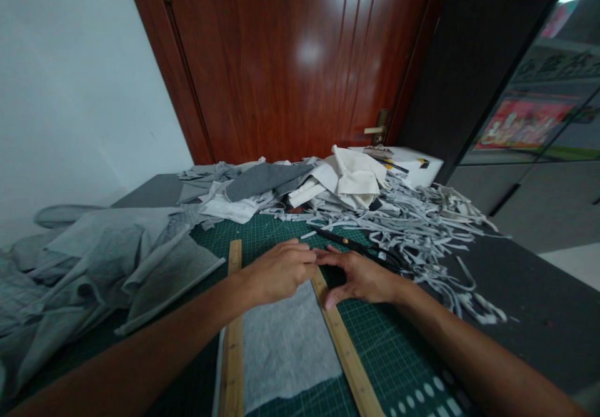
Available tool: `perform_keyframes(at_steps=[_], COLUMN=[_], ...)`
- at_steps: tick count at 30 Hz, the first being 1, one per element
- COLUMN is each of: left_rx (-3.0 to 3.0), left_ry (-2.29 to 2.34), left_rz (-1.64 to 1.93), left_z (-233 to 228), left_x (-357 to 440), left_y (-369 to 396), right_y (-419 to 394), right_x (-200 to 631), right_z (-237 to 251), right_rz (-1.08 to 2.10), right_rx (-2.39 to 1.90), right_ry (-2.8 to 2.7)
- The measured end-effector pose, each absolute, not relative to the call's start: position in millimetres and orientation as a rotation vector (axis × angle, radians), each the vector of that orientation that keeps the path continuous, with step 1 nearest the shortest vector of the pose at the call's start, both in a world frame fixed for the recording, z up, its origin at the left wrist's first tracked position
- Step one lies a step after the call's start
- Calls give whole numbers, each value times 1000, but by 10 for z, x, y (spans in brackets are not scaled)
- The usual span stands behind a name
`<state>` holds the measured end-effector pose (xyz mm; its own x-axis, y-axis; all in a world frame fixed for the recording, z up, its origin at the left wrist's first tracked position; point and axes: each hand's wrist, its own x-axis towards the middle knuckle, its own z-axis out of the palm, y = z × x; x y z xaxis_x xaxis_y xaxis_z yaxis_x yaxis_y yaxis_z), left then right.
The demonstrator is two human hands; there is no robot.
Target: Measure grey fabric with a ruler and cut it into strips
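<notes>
Head view, nearest the bottom edge: both forearms reach forward over a green cutting mat [394, 348] printed with a grid, where a grey fabric piece [285, 348] lies flat between two wooden rulers — the left ruler [233, 342] runs almost straight away from the viewer, the right ruler [344, 348] slants from near right up toward the far left. At the far end of the fabric the left hand [276, 273] lies palm down with fingers bent and close together, its tips at the cloth's far edge beside the top of the right ruler; whether it pinches the cloth or only presses on it cannot be told. The right hand [363, 276] rests on the mat just right of that ruler, thumb spread toward the wood and fingertips meeting the left hand's. To do this well, I would judge, both rulers should stay flat and parallel to the grid lines while the fabric edge is smoothed without stretching it. Just beyond the right hand lie black scissors [356, 247], and past them a tangle of cut grey strips [431, 223] spreads right. On the left, grey cloth [107, 254] lies heaped; farther off sits folded white fabric [351, 179], then a white box [412, 162] — behind it all a red-brown door [290, 60]
</notes>
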<state>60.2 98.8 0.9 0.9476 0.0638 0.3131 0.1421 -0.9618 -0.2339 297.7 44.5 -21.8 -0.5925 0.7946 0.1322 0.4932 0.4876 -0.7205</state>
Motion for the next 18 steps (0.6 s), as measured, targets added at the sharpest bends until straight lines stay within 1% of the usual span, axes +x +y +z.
perform_keyframes(at_steps=[10,18], left_rx=[-2763,-2720], left_ry=[-55,-56], left_rz=[-320,-410], left_z=[77,85], left_x=[693,716], left_y=[674,419], right_y=[445,433], right_x=[2976,2986], right_z=[-234,-202], right_rz=[885,900], right_rx=[-1006,-1031], right_ry=[-2297,-2311])
